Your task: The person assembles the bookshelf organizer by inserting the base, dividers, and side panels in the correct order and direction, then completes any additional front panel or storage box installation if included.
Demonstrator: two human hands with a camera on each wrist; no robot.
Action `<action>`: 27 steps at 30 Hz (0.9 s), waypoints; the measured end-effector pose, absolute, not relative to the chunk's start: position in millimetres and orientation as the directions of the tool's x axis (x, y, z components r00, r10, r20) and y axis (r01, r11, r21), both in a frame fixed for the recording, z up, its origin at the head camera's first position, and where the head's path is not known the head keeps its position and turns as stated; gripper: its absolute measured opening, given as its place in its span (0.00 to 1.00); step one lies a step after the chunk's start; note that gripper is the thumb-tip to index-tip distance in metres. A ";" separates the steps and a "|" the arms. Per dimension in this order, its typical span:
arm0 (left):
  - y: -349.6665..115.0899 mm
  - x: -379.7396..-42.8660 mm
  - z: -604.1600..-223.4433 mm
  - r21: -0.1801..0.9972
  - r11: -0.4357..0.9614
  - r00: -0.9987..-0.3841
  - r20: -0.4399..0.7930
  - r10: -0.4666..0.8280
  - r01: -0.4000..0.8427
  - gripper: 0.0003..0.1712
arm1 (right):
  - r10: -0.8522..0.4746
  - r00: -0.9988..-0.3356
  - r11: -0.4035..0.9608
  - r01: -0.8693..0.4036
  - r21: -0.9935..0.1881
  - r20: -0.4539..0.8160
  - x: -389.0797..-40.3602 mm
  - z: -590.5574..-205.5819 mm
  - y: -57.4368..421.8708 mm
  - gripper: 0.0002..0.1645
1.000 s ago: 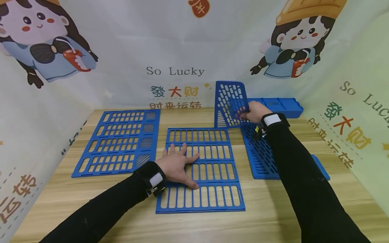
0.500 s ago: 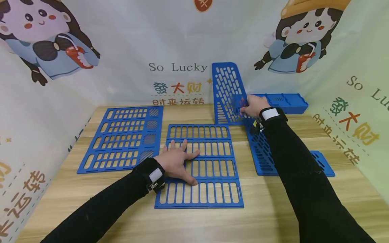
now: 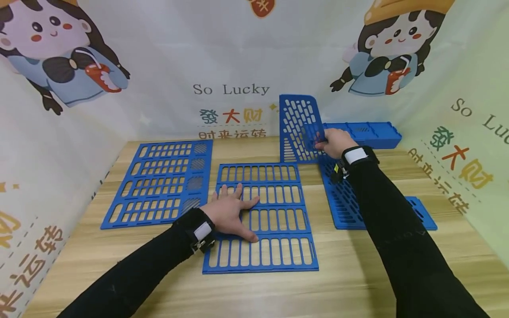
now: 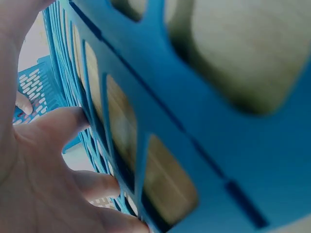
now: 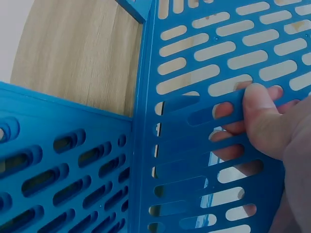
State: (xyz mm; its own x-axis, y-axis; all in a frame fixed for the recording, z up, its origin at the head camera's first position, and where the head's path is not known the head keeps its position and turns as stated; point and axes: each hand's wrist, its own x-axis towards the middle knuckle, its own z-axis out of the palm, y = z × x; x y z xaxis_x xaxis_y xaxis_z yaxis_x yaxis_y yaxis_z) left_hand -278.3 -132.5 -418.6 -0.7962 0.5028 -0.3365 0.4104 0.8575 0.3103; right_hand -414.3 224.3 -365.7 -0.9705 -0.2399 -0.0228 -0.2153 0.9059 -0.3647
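With its fingers spread, my left hand lies flat on a blue slotted plastic panel in the middle of the table. Its fingertips touch the panel's bars in the left wrist view. My right hand pinches the edge of a perforated blue side panel, thumb on the near face and fingers behind. That panel stands raised near the back, its lower edge by the slotted panel's far right corner. In the right wrist view, another perforated panel lies beside its foot, partly hidden by my right arm in the head view.
To the left lies a larger blue grid panel with several rows of openings. A long blue tray-like piece sits at the back right. A small blue perforated piece shows beyond my right sleeve. A printed cloth hangs behind.
The side panel in my right hand tipped up higher half a second ago, then leaned back lower. Its top is still above where it was at first. My left hand has stayed put.
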 end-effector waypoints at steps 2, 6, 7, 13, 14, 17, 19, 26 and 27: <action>-132.1 -276.8 -417.3 0.319 0.851 -0.787 -0.342 0.513 0.417 0.67 | -0.241 -0.971 0.907 -0.221 -0.357 -0.011 -414.3 -365.6 222.7 0.15; -132.8 -277.0 -416.0 0.318 0.848 -0.788 -0.333 0.518 0.424 0.66 | -0.269 -0.963 0.897 -0.258 -0.359 0.020 -414.1 -362.5 216.4 0.13; -133.1 -277.8 -416.8 0.309 0.851 -0.791 -0.332 0.515 0.424 0.65 | -0.260 -0.965 0.898 -0.254 -0.360 0.031 -414.2 -363.1 215.4 0.13; -130.5 -279.7 -420.2 0.283 0.862 -0.795 -0.344 0.500 0.419 0.64 | -0.206 -0.979 0.913 -0.193 -0.360 0.002 -411.0 -371.5 213.8 0.13; -130.0 -279.5 -420.1 0.285 0.864 -0.797 -0.346 0.496 0.415 0.65 | -0.208 -0.978 0.913 -0.193 -0.360 -0.001 -409.9 -371.9 214.4 0.13; -130.6 -279.1 -420.3 0.294 0.870 -0.801 -0.352 0.484 0.397 0.65 | -0.230 -0.973 0.915 -0.215 -0.340 -0.003 -405.6 -371.6 216.3 0.12; -132.8 -278.8 -421.7 0.298 0.871 -0.800 -0.359 0.481 0.390 0.64 | -0.214 -0.977 0.931 -0.209 -0.298 0.017 -402.7 -372.1 217.5 0.12; -136.1 -278.8 -425.2 0.296 0.867 -0.806 -0.336 0.487 0.401 0.63 | -0.216 -0.976 0.945 -0.217 -0.247 0.030 -403.3 -372.7 220.4 0.12; -136.0 -278.4 -425.2 0.299 0.866 -0.804 -0.338 0.490 0.402 0.64 | -0.209 -0.978 0.949 -0.209 -0.236 0.025 -404.4 -372.6 222.5 0.11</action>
